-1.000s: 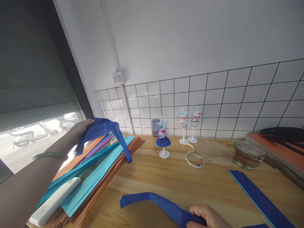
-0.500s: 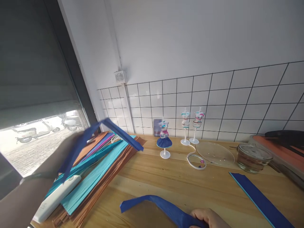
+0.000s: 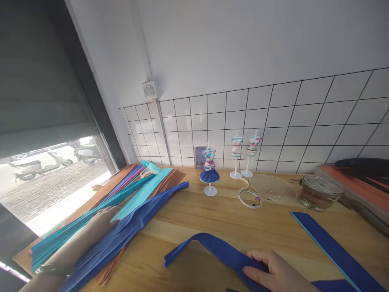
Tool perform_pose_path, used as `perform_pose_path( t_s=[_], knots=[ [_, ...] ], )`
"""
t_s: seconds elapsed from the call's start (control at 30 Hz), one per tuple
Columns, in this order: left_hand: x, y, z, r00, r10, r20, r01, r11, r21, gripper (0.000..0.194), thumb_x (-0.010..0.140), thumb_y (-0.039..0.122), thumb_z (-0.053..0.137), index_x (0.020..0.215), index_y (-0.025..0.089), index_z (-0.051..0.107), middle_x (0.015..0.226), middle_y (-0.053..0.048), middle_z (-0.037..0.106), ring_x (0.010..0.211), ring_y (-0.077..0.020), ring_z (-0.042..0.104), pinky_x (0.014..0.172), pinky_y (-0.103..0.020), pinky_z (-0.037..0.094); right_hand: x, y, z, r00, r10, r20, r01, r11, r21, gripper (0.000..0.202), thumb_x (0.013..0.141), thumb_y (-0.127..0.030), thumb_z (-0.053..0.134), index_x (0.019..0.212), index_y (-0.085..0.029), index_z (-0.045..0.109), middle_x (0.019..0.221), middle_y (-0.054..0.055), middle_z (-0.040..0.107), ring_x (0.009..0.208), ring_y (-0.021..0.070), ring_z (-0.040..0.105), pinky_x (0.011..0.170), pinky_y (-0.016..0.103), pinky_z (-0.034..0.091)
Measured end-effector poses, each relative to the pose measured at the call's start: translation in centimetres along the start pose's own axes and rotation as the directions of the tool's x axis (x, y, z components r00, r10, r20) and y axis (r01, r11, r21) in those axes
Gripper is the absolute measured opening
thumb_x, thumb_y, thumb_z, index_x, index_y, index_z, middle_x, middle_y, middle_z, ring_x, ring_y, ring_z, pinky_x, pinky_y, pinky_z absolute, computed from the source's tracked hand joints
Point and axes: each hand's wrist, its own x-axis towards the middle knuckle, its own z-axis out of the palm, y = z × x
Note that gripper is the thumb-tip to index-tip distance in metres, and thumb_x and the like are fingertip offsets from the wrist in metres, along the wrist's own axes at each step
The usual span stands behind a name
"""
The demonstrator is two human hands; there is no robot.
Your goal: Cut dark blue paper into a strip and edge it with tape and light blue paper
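Observation:
My right hand (image 3: 275,269), low at the right, is closed on a blue strip (image 3: 212,246) between thumb and fingers; the strip arches left over the wood. At the left, my left hand (image 3: 106,215) rests among the strips, between teal strips (image 3: 121,197) and a long blue bundle (image 3: 136,221). Its fingertips are unclear, so its grip cannot be made out. A light turquoise strip (image 3: 146,190) passes just beyond it. Another blue strip with a turquoise edge (image 3: 331,247) lies at the right.
A small dress form with a blue skirt (image 3: 209,176) stands mid-table, with two more forms (image 3: 236,151) behind. Further right are a round mirror (image 3: 249,199), a clear disc (image 3: 273,188), a lidded glass bowl (image 3: 320,194) and an orange object (image 3: 358,184). Brown strips (image 3: 105,271) lie at lower left.
My left hand has come down onto the strips, and the blue material raised there now lies across the pile. The white object is out of sight. My right hand still holds its strip, slightly higher.

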Motion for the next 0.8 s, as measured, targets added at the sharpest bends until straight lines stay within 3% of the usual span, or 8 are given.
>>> perform_pose_path(
  t_s=[0.13,0.23,0.3,0.37,0.47,0.57,0.67,0.8],
  knots=[
    [0.1,6.7,3.7,0.956,0.195,0.221,-0.173,0.978,-0.115,0.043,0.071,0.049,0.059,0.109,0.03,0.059,0.108,0.0,0.064,0.103,-0.0225,0.056,0.091,-0.03,0.041,0.2,-0.2,-0.5,0.999,-0.029,-0.038,0.029,1.0,-0.008,0.03,0.082,-0.043,0.049,0.081,-0.019,0.066,0.08,0.0,0.066,0.075,0.0184,0.058,0.066,0.022,0.043],
    [-1.7,13.3,7.0,0.838,0.339,0.427,-0.233,0.931,-0.281,0.064,0.069,0.046,0.063,0.127,0.03,0.044,0.13,-0.003,0.049,0.118,-0.023,0.045,0.099,-0.033,0.035,0.3,-0.2,-0.5,0.998,-0.029,-0.057,0.027,0.999,-0.029,0.029,0.082,-0.042,0.05,0.078,-0.018,0.066,0.077,0.0,0.066,0.074,0.0179,0.057,0.065,0.023,0.043],
    [-2.6,16.6,8.8,0.798,0.352,0.49,-0.223,0.927,-0.303,0.075,0.062,0.039,0.069,0.13,0.026,0.041,0.131,-0.006,0.048,0.12,-0.0266,0.041,0.101,-0.037,0.032,0.3,-0.2,-0.5,0.997,-0.03,-0.073,0.026,0.998,-0.055,0.028,0.081,-0.04,0.051,0.077,-0.018,0.066,0.076,0.0,0.066,0.073,0.0177,0.056,0.065,0.023,0.042],
    [-2.7,18.1,9.9,0.767,0.331,0.55,-0.181,0.934,-0.31,0.06,0.068,0.026,0.06,0.126,0.027,0.045,0.115,-0.004,0.059,0.109,-0.0244,0.05,0.096,-0.036,0.036,0.1,-0.2,-0.8,0.997,-0.035,-0.069,0.031,0.998,-0.058,0.026,0.081,-0.039,0.05,0.077,-0.018,0.066,0.077,-0.001,0.066,0.073,0.0172,0.057,0.065,0.023,0.042],
    [-1.2,17.4,10.4,0.673,0.313,0.67,-0.093,0.935,-0.343,0.054,0.068,0.021,0.055,0.122,0.026,0.05,0.089,0.0,0.065,0.085,-0.0195,0.059,0.078,-0.029,0.044,-0.1,0.0,-1.8,0.998,-0.021,-0.053,0.019,0.999,-0.039,0.023,0.081,-0.036,0.051,0.081,-0.018,0.066,0.08,-0.001,0.067,0.075,0.0166,0.057,0.066,0.023,0.042],
    [1.0,14.8,9.8,0.573,0.309,0.759,-0.042,0.936,-0.349,0.049,0.062,0.022,0.061,0.11,0.025,0.059,0.084,0.002,0.065,0.073,-0.0178,0.06,0.058,-0.023,0.046,-0.3,0.7,-3.3,0.999,0.026,-0.038,-0.029,0.997,-0.065,0.019,0.077,-0.034,0.056,0.081,-0.018,0.066,0.078,-0.001,0.066,0.073,0.0159,0.057,0.064,0.022,0.041],
    [2.3,12.5,9.0,0.417,0.262,0.87,0.164,0.92,-0.356,0.051,0.058,0.023,0.067,0.108,0.024,0.061,0.083,0.002,0.068,0.072,-0.0195,0.063,0.059,-0.024,0.048,-0.4,1.7,-4.8,0.997,0.056,-0.047,-0.061,0.991,-0.12,0.018,0.074,-0.032,0.056,0.08,-0.019,0.065,0.073,-0.002,0.064,0.069,0.0152,0.056,0.061,0.022,0.04],
    [2.6,10.9,8.4,0.383,0.226,0.896,0.375,0.848,-0.374,0.047,0.055,0.021,0.07,0.102,0.023,0.065,0.094,0.0,0.069,0.086,-0.0222,0.063,0.072,-0.027,0.05,-0.3,3.1,-5.9,0.987,0.081,-0.137,-0.105,0.978,-0.183,0.021,0.077,-0.033,0.053,0.09,-0.021,0.064,0.078,0.0,0.063,0.072,0.017,0.057,0.064,0.024,0.042]
  ],
)
